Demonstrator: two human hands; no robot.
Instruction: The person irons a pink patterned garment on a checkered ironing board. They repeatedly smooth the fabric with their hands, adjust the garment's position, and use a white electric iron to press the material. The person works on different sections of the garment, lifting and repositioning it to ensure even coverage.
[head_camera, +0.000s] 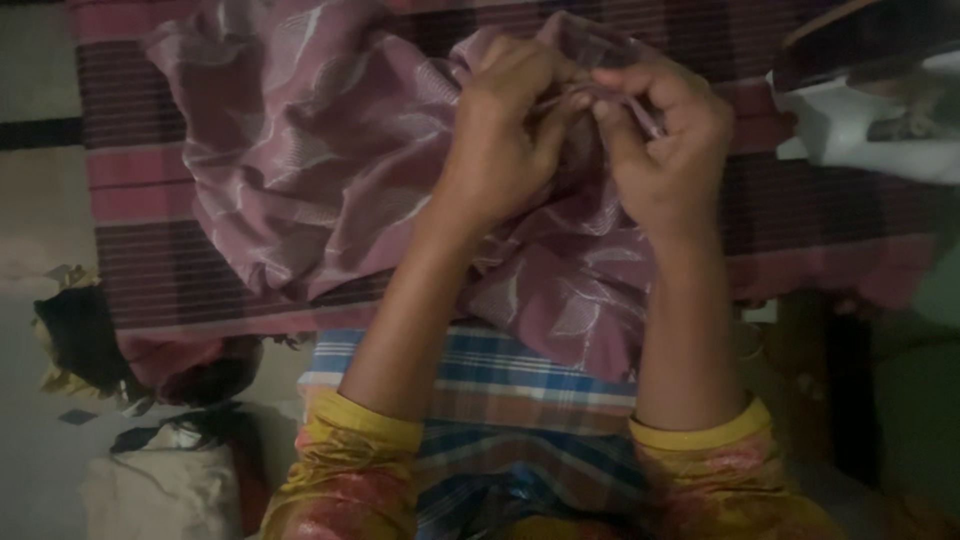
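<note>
A: Item one, the hands?

B: Left hand (505, 120) and right hand (665, 140), close together, both pinched shut on one bunched edge of the mauve cloth (310, 150). Fingertips nearly met over the fold. Whether anything small sat between them, a needle or thread, could not be made out.

A: The cloth itself?

B: Patterned with pale leaf-like marks, heaped loosely. Most of it lay to the left of the hands and spilled down toward the lap. It rested on a striped spread (140, 240), dark bands with red ones.

A: Progress?

B: Judged as mid-work on that one edge. No finished seam or fold showed; the rest of the cloth lay crumpled and untended.

A: Further out?

B: Yellow cuffs (380, 415) on both forearms. A blue checked wrap (480, 370) across the lap. Upper right, a white machine body (860, 130), cut off by the frame, kind uncertain. Lower left on the floor (30, 470), dark scraps (75, 340) and a pale bundle (160, 490).

A: Unclear?

B: Dim light throughout. The pinched spot was hidden by the fingers.
</note>
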